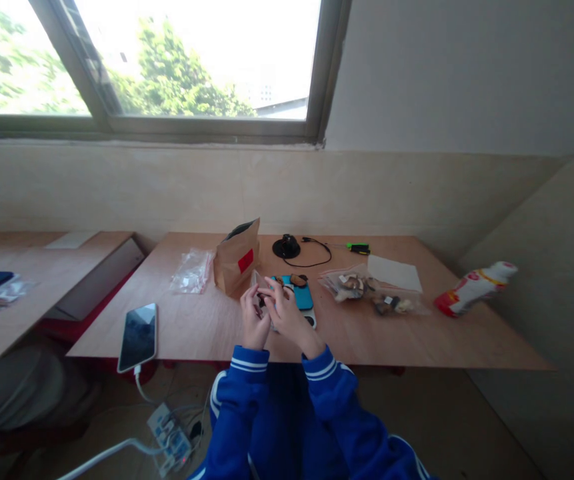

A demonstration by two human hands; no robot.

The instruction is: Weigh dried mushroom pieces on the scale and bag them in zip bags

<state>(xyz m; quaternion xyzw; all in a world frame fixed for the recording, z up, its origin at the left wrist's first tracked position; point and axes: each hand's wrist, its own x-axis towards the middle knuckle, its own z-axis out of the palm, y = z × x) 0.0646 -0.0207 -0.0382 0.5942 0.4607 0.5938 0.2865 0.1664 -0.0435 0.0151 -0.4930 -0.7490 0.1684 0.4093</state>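
My left hand (255, 323) is closed round a small clear plastic bag (256, 279), whose top edge shows above the fingers. Dark bits are visible between the two hands. My right hand (289, 316) meets the left one at the bag, its fingers bent together; what they pinch is hidden. Just behind the right hand lies a flat blue tray-like thing (305, 297) with brown dried slices (297, 281) on it. A white edge with a dark round spot shows under its front. Left of it stands an open brown paper pouch (237, 260) with a red label.
Filled clear bags (353, 285) and a white sheet (395, 273) lie right, near a tilted red-and-white bottle (477, 288). A black stand (287, 247) with a cable and green-handled tool (357, 246) are behind. Empty bags (193, 271) and a charging phone (138, 337) are left.
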